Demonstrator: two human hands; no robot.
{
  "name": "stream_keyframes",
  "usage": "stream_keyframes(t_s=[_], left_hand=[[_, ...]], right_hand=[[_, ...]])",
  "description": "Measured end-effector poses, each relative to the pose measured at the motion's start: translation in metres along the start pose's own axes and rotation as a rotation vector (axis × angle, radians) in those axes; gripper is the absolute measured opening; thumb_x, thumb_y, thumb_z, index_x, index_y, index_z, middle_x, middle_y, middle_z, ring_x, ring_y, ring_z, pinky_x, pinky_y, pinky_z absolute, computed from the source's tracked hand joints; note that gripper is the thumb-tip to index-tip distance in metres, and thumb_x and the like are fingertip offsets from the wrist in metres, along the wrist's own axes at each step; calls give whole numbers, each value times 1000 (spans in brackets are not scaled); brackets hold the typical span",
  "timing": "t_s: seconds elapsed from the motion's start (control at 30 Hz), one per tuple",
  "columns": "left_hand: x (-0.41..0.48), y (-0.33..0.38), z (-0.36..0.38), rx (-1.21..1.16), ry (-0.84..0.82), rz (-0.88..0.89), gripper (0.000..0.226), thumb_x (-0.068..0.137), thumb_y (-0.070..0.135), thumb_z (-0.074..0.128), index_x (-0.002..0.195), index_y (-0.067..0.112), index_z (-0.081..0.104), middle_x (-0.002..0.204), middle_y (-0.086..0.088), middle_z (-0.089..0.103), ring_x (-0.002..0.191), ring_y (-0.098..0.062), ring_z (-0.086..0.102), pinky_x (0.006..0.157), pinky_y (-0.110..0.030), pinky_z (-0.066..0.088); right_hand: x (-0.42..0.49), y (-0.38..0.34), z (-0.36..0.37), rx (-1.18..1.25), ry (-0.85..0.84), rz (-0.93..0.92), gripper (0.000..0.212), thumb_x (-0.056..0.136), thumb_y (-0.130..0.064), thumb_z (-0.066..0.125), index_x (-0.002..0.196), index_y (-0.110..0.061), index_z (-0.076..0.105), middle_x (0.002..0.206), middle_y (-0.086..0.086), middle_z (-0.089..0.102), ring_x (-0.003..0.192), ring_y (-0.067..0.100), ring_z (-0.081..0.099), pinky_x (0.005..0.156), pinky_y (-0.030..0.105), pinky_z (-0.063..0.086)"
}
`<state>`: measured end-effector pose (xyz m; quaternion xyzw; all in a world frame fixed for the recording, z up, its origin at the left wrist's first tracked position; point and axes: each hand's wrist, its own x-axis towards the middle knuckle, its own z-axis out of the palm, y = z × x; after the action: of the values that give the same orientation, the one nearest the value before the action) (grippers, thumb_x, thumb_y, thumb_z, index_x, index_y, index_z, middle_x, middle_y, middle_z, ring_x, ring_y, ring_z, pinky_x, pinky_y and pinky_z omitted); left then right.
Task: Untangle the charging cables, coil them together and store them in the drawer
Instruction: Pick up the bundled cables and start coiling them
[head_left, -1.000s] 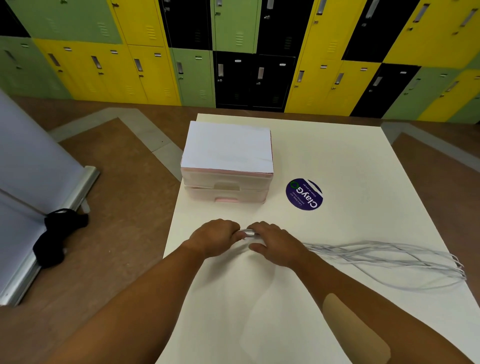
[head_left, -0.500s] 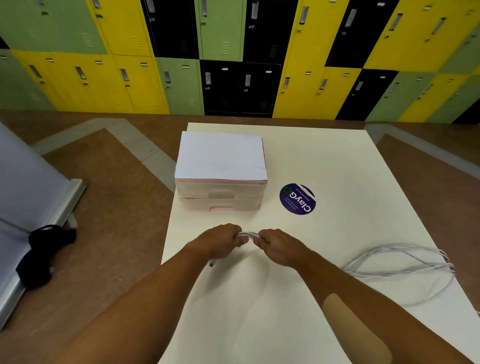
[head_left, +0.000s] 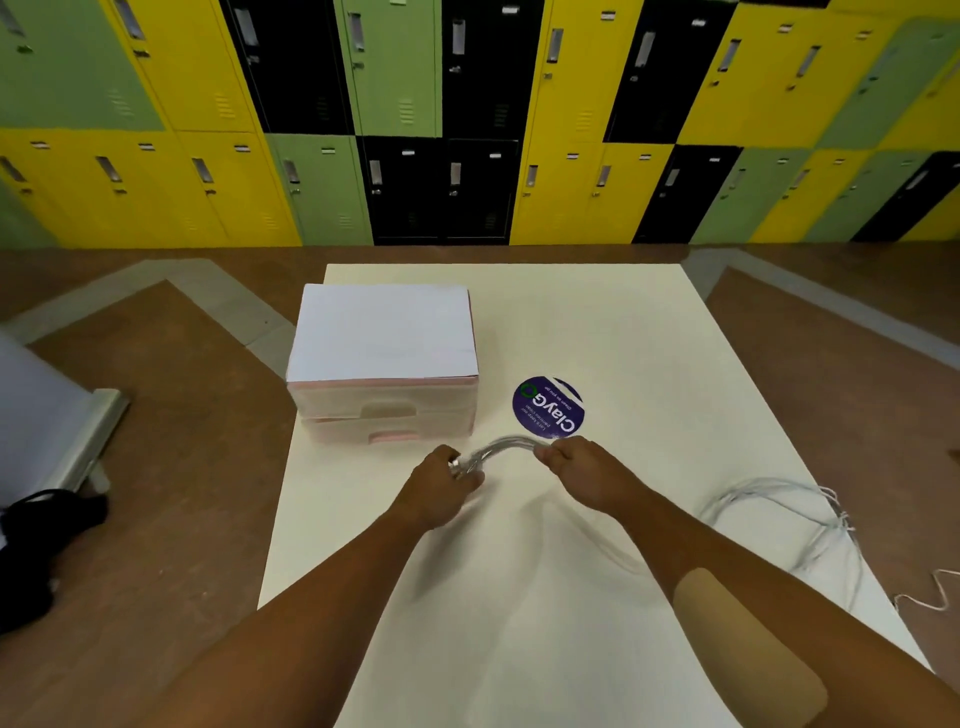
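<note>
Cables (head_left: 506, 446) between hands (head_left: 441, 491) (head_left: 584, 470) (seemingly gripped, blurry)

Drawer unit (head_left: 383, 364) on table (head_left: 597, 322), sticker (head_left: 548, 407) right of it, cables (head_left: 779, 499) far right.

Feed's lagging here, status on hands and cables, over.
Left hand, right hand both grip charging cables, arched between them. Slack looped at right edge of table. Drawer unit shut.

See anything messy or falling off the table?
Yes. The cables sprawl in loose loops at the right edge of the table, and one strand hangs off over the floor. The left hand and right hand grip the other end.
</note>
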<state>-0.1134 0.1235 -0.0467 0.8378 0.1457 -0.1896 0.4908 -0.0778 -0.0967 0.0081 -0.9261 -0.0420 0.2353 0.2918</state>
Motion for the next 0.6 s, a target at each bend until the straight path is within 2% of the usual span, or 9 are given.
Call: stream_keyframes(t_s=[0.07,0.13,0.2,0.23,0.33,0.43,0.5,0.6], left_hand=[[3,6,4,28,79,-3,33,89,38,68,108,17,51,98,-4,67,83,-22,64,69,-30,47],[5,15,11,-52,105,-67,31,92,36,66,108,13,53,95,-7,69,77,-25,69,65,-31,51],[3,31,21,-144,-17,-96,32,97,33,58,107,2,61,88,-10,71,64,-25,69,59,-31,51],[1,40,27,-184,-103,-97,36,100,34,53,106,1,63,88,-11,73,65,-26,69,60,-31,51],[-3,66,45,-404,-249,-117,45,102,47,44,108,7,65,98,-10,75,85,-30,73,71,-35,55],[4,86,60,-611,-192,-127,44,104,45,38,102,10,65,98,-7,75,90,-25,72,82,-41,54],[8,96,67,-737,-144,-122,36,106,34,37,103,8,61,93,-8,75,83,-25,70,81,-42,54],[16,106,74,-833,-88,-115,24,105,21,38,104,5,58,83,-11,71,74,-30,70,76,-44,55]], right_hand=[[2,10,-12,37,55,7,44,103,-47,41,67,-20,44,65,-4,47,63,17,46,57,29,33],[2,17,-18,102,83,29,47,103,-47,41,65,-19,40,59,-5,42,54,15,40,52,26,30],[2,21,-22,193,77,59,46,103,-47,41,66,-19,39,57,-5,39,48,11,34,48,24,27],[1,22,-21,230,60,67,45,103,-46,42,67,-19,40,57,-5,38,47,10,32,46,23,26],[-1,19,-14,305,-2,83,43,102,-45,44,66,-21,42,56,-4,39,44,10,34,41,19,26],[-6,18,-2,419,-85,112,41,101,-51,42,70,-25,50,56,-3,41,43,11,34,41,19,26],[-10,17,3,510,-160,145,40,100,-50,41,70,-25,48,56,-2,38,43,11,28,43,20,23],[-13,17,7,588,-276,175,31,95,-38,40,71,-19,42,56,-1,35,43,12,26,46,22,21]])
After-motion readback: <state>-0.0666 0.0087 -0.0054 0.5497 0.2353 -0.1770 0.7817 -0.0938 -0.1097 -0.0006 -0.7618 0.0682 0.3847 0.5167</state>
